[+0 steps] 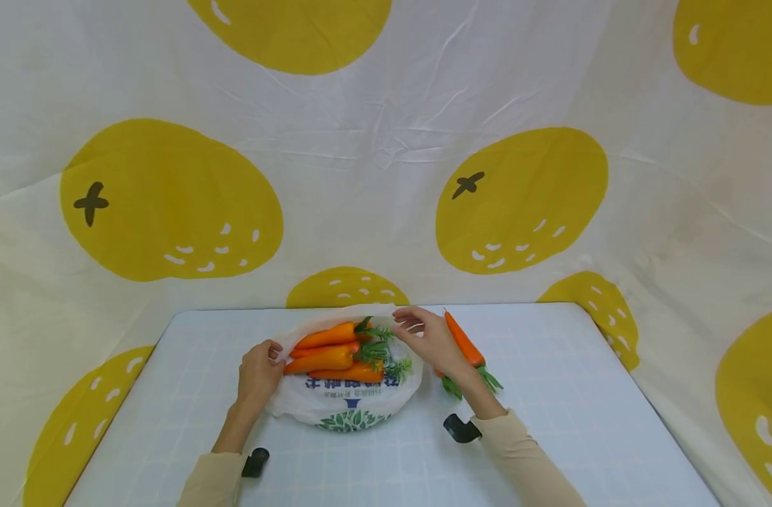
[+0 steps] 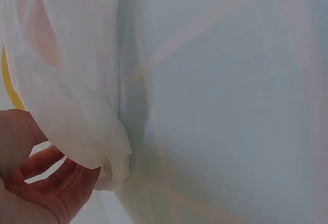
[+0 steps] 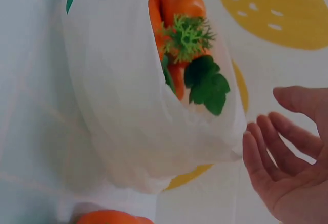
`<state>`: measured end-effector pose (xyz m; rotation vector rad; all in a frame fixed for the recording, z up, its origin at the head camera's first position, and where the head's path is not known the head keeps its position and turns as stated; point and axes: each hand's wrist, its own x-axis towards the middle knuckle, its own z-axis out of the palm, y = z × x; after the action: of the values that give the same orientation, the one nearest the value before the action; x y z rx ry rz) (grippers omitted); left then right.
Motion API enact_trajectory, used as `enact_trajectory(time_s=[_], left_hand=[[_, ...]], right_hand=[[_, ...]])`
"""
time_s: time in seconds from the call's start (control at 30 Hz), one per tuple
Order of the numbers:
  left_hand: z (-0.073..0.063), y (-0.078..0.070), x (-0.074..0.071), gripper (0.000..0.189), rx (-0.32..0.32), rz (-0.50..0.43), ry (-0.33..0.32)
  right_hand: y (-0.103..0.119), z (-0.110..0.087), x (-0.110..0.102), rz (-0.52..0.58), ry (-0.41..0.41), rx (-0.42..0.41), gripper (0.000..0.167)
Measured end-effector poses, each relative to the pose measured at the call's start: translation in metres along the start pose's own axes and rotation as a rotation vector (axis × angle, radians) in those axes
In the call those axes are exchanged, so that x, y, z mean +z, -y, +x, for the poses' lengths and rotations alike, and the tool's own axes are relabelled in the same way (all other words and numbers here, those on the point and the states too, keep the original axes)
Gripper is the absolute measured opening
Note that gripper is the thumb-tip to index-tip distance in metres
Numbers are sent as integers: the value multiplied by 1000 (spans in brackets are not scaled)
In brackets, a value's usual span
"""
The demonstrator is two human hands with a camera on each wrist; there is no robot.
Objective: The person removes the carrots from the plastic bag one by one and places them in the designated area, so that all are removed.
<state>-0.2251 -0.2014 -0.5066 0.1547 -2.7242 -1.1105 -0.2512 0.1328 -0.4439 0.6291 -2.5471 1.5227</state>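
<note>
A white plastic bag (image 1: 351, 401) with dark lettering and a green leaf print lies on the table, its mouth facing up. Inside are several orange toy-like carrots (image 1: 325, 360) with green tops pointing right. At the bag's left end my left hand (image 1: 259, 370) grips the rim; in the left wrist view the bunched plastic partly hides its fingertips. My right hand (image 1: 438, 343) is at the bag's upper right edge, fingers loosely bent and holding nothing. In the right wrist view its fingertips come close to the plastic; contact is unclear.
Right of the bag lies another carrot (image 1: 465, 341) with green leaves, and a second orange piece beside it is partly hidden by my right arm. The pale checked table (image 1: 582, 422) meets a white cloth backdrop (image 1: 373, 211) with yellow fruit prints.
</note>
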Motion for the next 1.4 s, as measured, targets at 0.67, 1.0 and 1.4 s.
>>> enact_trajectory(time_s=[0.67,1.0,1.4], left_hand=[[2,1,-1,22,-52,-8,27],[2,1,-1,22,-54,-17,19],[0,1,-2,20,-89,-22,27]], right_hand=[[24,15,61,-118,262,-130,37],[31,19,88,-245,321,-205,34],[24,18,115,-507,293,-284,37]])
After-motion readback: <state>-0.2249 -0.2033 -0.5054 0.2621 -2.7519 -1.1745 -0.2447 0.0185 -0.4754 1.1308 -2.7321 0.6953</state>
